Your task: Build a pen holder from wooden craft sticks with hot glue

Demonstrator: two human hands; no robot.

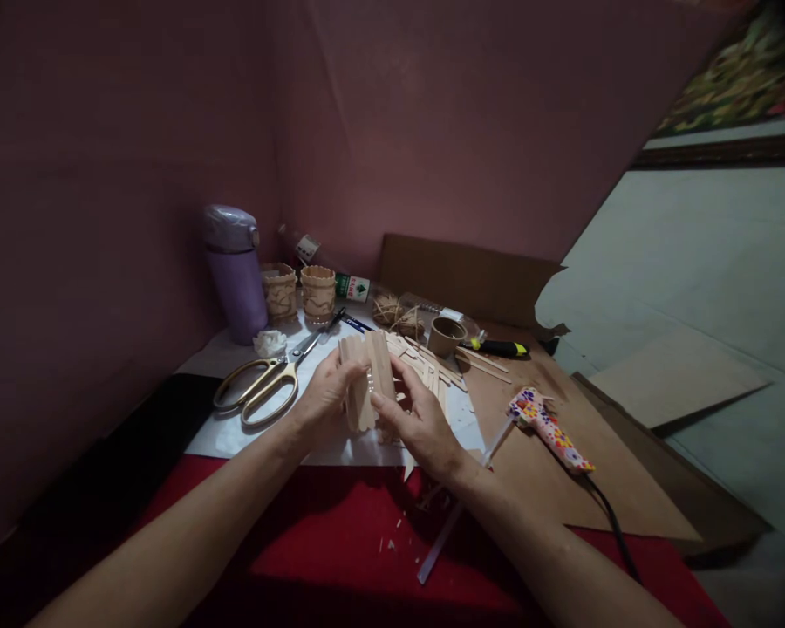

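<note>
A piece made of pale wooden craft sticks (380, 371) is held upright between both hands over the white sheet. My left hand (324, 392) grips its left side, the thumb lying across the front. On the right side, my right hand (425, 423) holds it with thumb and fingers. A narrow clear strip shows between the sticks at the middle. Loose craft sticks (435, 384) lie behind and to the right. Large scissors with gold handles (288, 384) rest open to the left of my left hand.
A purple bottle (239, 283) and two stick-covered cups (317, 292) stand at the back left. Behind the sticks is a brown cup (446, 336), beside a black and yellow cutter (503, 348). A flowered glue gun (549, 427) lies on brown cardboard (602, 488) at right.
</note>
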